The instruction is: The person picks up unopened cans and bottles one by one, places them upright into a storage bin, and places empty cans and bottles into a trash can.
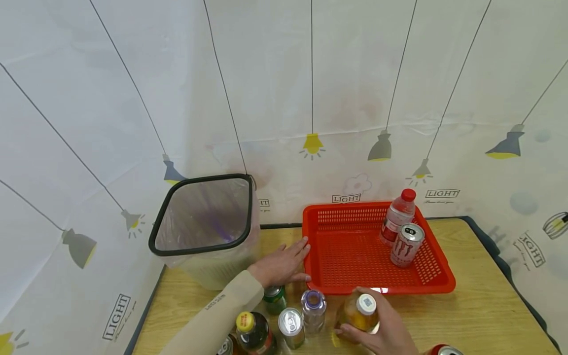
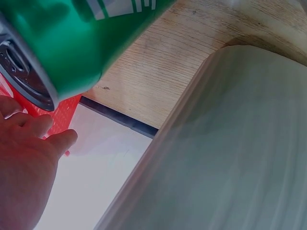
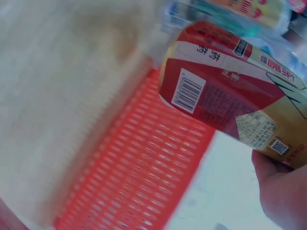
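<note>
That white-capped amber drink bottle (image 1: 354, 315), low and right of centre in the frame, wrapped in the right grip (image 1: 387, 326), looks weighty, smooth and firm, best held round its middle, while the left grip (image 1: 283, 264) rests straight-fingered at the red basket (image 1: 346, 251).

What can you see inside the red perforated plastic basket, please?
The basket holds a clear red-capped plastic bottle and a pale pink metal can, at its right side. The can hides part of the bottle's lower body; the floor beneath both is covered.
</note>
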### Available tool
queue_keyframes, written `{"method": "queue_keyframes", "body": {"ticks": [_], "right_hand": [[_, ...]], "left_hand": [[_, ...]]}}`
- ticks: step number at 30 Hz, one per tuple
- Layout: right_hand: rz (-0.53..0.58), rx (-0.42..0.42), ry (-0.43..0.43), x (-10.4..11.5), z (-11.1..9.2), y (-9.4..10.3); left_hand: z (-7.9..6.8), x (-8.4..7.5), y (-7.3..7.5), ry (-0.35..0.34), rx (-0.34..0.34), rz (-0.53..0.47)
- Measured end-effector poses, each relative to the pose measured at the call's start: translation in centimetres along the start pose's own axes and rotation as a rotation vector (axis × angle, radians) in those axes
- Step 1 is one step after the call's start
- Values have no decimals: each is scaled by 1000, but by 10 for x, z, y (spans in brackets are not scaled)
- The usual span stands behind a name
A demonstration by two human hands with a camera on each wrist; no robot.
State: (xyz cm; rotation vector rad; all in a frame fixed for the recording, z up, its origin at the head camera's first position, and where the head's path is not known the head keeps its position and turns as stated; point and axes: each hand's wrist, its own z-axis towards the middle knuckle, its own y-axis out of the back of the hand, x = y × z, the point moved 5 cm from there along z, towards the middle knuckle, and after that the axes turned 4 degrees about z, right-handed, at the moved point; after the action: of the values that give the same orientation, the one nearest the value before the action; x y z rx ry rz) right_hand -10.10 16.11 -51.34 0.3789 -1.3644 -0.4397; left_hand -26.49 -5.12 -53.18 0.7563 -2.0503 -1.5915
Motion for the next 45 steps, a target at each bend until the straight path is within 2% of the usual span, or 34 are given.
{"method": "queue_keyframes", "body": {"ticks": [4, 7, 12, 18, 23, 26, 29, 33, 38, 41, 45], "right_hand": [[11, 65, -73, 17, 1, 15], [-1, 112, -167, 25, 1, 25], [-51, 125, -219, 31, 1, 41], [-95, 95, -166, 40, 1, 66], [-165, 20, -40, 49, 4, 93], [-168, -28, 33, 52, 7, 108], [-155, -60, 45, 49, 11, 121], [-153, -109, 20, 41, 18, 138], [-208, -182, 54, 35, 33, 159], [-268, -196, 65, 32, 42, 165], [-288, -175, 47, 23, 54, 168]], "left_hand": [[0, 1, 0, -4, -4, 3], [0, 1, 1, -4, -3, 5], [0, 0, 0, 5, 15, -6], [0, -1, 1, 0, 4, -7], [-1, 0, 0, -6, -2, -13], [0, 0, 0, -12, -5, -21], [0, 0, 0, -14, -3, -31], [-1, 0, 1, -11, 3, -33], [-1, 0, 1, -9, 5, -26], [-1, 0, 1, -6, 5, -29], [-2, 0, 2, -7, 0, -30]]}}
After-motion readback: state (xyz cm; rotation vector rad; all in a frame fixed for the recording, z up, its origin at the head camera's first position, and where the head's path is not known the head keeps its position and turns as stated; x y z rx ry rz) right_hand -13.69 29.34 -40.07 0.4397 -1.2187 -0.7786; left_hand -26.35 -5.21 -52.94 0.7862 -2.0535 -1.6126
